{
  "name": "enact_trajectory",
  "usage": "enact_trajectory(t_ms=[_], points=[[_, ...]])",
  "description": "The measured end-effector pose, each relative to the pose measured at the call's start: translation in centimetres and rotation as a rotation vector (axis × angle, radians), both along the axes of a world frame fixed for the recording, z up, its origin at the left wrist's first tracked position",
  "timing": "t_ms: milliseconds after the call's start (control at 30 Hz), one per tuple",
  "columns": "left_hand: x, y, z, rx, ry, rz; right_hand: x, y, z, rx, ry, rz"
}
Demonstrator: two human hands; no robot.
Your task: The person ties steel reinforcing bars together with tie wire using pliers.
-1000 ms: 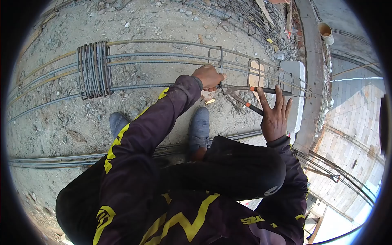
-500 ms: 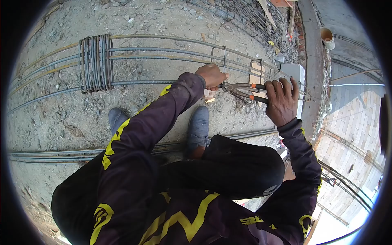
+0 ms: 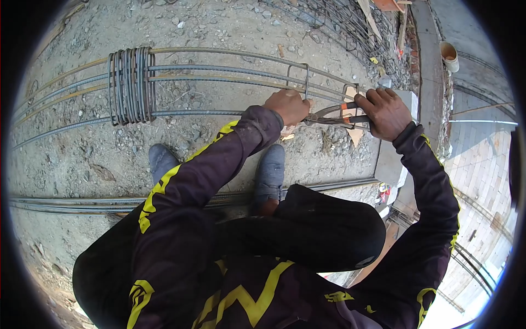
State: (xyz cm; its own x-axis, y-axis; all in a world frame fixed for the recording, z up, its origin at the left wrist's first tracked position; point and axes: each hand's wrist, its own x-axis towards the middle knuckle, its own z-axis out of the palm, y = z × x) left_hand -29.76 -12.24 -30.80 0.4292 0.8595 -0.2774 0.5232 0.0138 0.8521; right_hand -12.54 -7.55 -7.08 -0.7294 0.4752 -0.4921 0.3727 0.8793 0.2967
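Observation:
My right hand (image 3: 388,114) is wrapped round the handles of a pair of pliers (image 3: 314,118) with orange and black grips. The jaws point left and meet the fingers of my left hand (image 3: 289,107). That hand is closed beside a stirrup (image 3: 307,82) and the long rebar rods (image 3: 219,68); whatever its fingers pinch is hidden. A stack of stirrups (image 3: 131,85) sits around the same rods farther left.
More rods (image 3: 71,205) lie along the ground by my feet. A concrete block (image 3: 391,158) stands below the rods' right end. Reinforcement cages (image 3: 329,27) lie at the upper right. A bucket (image 3: 449,57) stands beyond the concrete edge.
My right hand has moved up and slightly right, and the pliers' handles have swung up with it and come nearer level. My left hand remains beside the stirrup.

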Motion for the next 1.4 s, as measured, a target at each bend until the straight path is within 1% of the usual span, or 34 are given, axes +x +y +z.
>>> enact_trajectory(t_ms=[33,67,133,167,200,233,333,433,500,533,600,700,800,900,1000,1033,1067,1100,1133,1167,1200,1267,1300,1333,1400], points=[[0.3,-0.2,-0.3,0.032,0.013,0.023,0.3,-1.3,0.2,-0.022,0.022,-0.09],[0.5,-0.4,-0.5,0.063,0.027,0.046,0.7,-3.0,0.4,-0.009,-0.015,-0.219],[-1.1,-0.2,2.9,-0.076,0.003,0.053,1.9,-7.6,0.1,-0.079,0.047,-0.547],[-1.3,-0.3,3.3,-0.08,-0.015,0.072,1.3,-9.9,0.1,-0.194,0.071,-0.801],[-1.4,-0.3,3.5,-0.086,-0.034,0.09,1.0,-11.7,-0.4,-0.342,0.156,-0.975],[-1.4,-0.4,3.6,-0.094,-0.052,0.107,0.2,-12.9,-0.7,-0.416,0.121,-1.162],[-1.5,-0.4,3.6,-0.074,-0.032,0.109,1.1,-15.3,-2.8,-0.542,0.287,-1.387],[-1.2,-0.5,3.2,-0.184,-0.141,0.177,1.0,-19.0,-5.8,-0.47,0.472,-1.464],[-0.6,-0.3,2.4,-0.094,-0.116,0.165,1.2,-21.0,-8.7,-0.403,0.608,-1.498],[-0.8,-0.2,2.3,-0.071,-0.101,0.155,1.1,-21.6,-9.8,-0.378,0.614,-1.519],[-1.1,0.0,2.1,-0.037,-0.08,0.152,1.3,-22.2,-10.9,-0.342,0.696,-1.468],[-0.5,-0.3,1.8,-0.04,-0.082,0.153,1.3,-23.0,-12.0,-0.283,0.758,-1.453],[-0.6,-0.5,1.9,-0.054,-0.089,0.199,0.9,-23.1,-12.4,-0.279,0.774,-1.474],[-1.0,-0.3,2.2,-0.064,-0.057,0.157,0.6,-22.9,-12.4,-0.286,0.759,-1.493],[-1.5,-0.9,3.6,0.202,0.025,0.22,1.4,-22.0,-11.0,-0.375,0.694,-1.491],[-1.8,-1.2,4.2,0.204,0.074,0.122,1.6,-21.5,-10.2,-0.456,0.719,-1.466],[-3.4,-1.3,8.2,0.211,0.125,0.022,1.5,-20.1,-8.8,-0.612,0.704,-1.607],[-4.4,-1.9,10.6,0.211,0.174,-0.086,1.1,-18.7,-7.0,-0.776,0.68,-1.755],[-4.4,-2.8,11.1,0.483,0.148,-0.169,1.0,-18.0,-5.8,-0.948,0.642,-1.909],[-4.4,-3.7,11.5,0.754,0.117,-0.243,1.3,-17.3,-5.4,-1.076,0.593,-1.998],[-3.6,-5.0,11.3,0.842,0.002,-0.255,0.8,-16.1,-4.4,-1.214,0.625,-2.07],[-0.1,-7.5,9.2,1.03,-0.222,-0.261,0.7,-14.8,-3.4,-1.48,0.713,-2.137],[1.0,-7.8,8.1,1.014,-0.245,-0.275,2.0,-14.5,-4.0,-1.675,0.67,-2.227],[2.1,-8.2,6.9,0.993,-0.271,-0.292,2.1,-14.4,-4.1,-1.687,0.646,-2.188],[3.4,-8.3,6.4,0.909,-0.31,-0.314,2.0,-14.4,-4.0,-1.716,0.597,-2.13]])
